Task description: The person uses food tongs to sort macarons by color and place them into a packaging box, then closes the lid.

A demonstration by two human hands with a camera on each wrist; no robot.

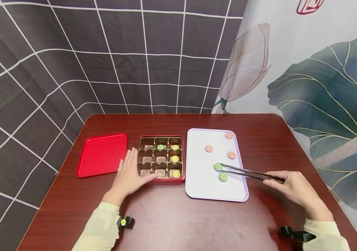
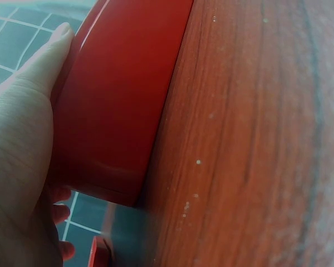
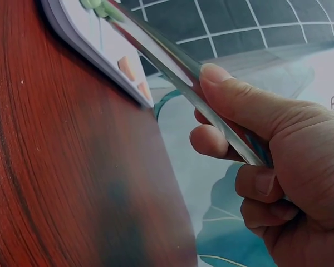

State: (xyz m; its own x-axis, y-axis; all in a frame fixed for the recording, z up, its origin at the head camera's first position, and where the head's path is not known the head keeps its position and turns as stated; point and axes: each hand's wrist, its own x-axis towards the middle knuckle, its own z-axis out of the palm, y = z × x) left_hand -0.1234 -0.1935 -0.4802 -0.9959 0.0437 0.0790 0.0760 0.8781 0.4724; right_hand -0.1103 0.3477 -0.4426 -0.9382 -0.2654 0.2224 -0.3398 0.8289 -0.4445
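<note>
My right hand (image 1: pixel 296 190) grips metal tongs (image 1: pixel 244 173), whose tips lie around a green round piece (image 1: pixel 218 166) on the white tray (image 1: pixel 197 184). Just below it on the tray is another green piece (image 1: pixel 223 177). With fingers straight, my left hand (image 1: pixel 129 177) rests against the left and front sides of a red box (image 1: pixel 166 181). Inside the box is a gold divided insert. A green piece (image 1: pixel 160 147) sits in its top middle compartment, and yellow pieces (image 1: pixel 175 159) fill the right column. In the left wrist view the thumb lies along the red box wall (image 2: pixel 117 105).
Three orange round pieces (image 1: pixel 209 149) lie on the upper part of the white tray. A red lid (image 1: pixel 103 155) lies left of the box on the brown wooden table (image 1: pixel 178 216). Behind the table hangs a dark gridded cloth (image 1: pixel 128 69).
</note>
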